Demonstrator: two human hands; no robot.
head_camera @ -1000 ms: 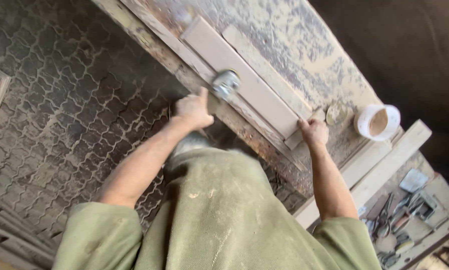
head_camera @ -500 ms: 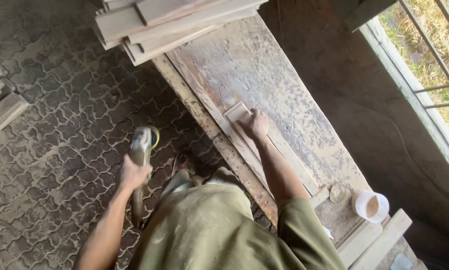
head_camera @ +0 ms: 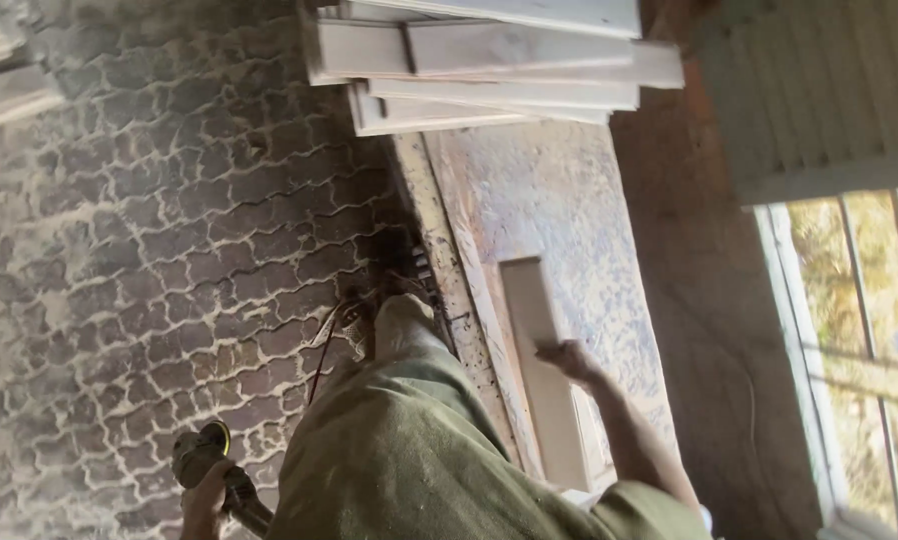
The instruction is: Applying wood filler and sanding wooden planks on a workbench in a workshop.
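My left hand (head_camera: 207, 498) grips an angle grinder (head_camera: 197, 452) low at my left side, over the paved floor. My right hand (head_camera: 569, 357) rests on a long pale wooden board (head_camera: 541, 370) that lies lengthwise on the dusty workbench (head_camera: 569, 200). The fingers press on the board's upper face about a third of the way along it. My olive-green clothing (head_camera: 409, 440) fills the lower middle of the head view and hides the near end of the bench edge.
A stack of pale planks (head_camera: 489, 60) lies across the far end of the bench. The floor (head_camera: 149, 250) is grey interlocking pavers with sawdust in the joints. A barred window (head_camera: 859, 350) stands at the right, past a brown wall.
The view has swung toward the far end of the bench. My left hand with the grinder has dropped lower at my side. My right hand stays on the board.
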